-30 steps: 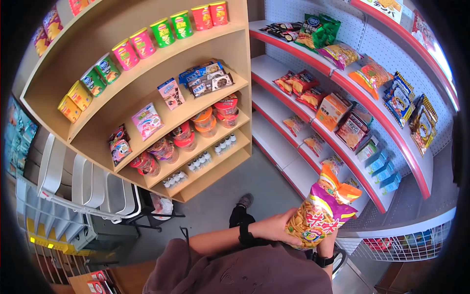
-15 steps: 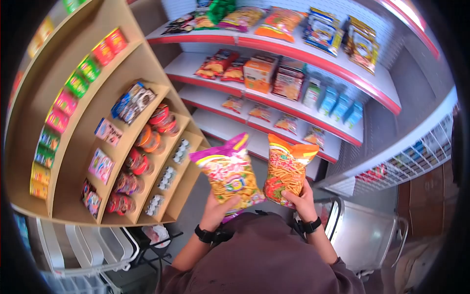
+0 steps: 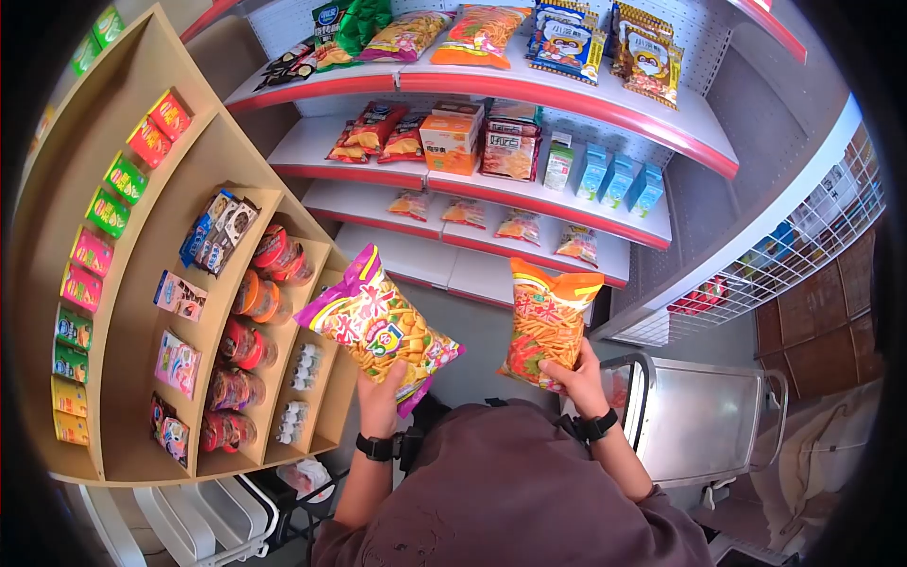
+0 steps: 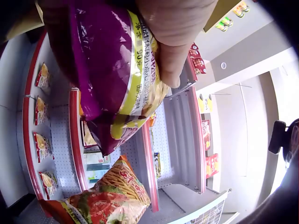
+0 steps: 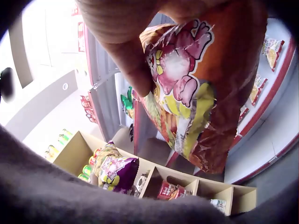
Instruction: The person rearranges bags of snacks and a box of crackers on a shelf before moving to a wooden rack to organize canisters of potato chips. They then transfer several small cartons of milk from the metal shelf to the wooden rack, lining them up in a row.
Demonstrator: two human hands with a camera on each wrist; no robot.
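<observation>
In the head view my left hand grips the lower edge of a purple-and-yellow snack bag, which tilts to the left. My right hand pinches the lower right side of an orange snack bag, held nearly upright with its thumb on the front. A gap separates the two bags. The left wrist view shows the back of the purple bag under my left hand, with the orange bag beyond. In the right wrist view my right hand holds the orange bag, seen from behind.
White shelves with red edges carry snack bags, boxes and cartons ahead. A wooden shelf unit with cans, cups and packets stands at left. A metal cart is at lower right, below a white wire basket.
The hands, together around the bags a second ago, have separated, each with one bag. Since half a second ago the purple bag has moved left and tilted further, and the view has shifted.
</observation>
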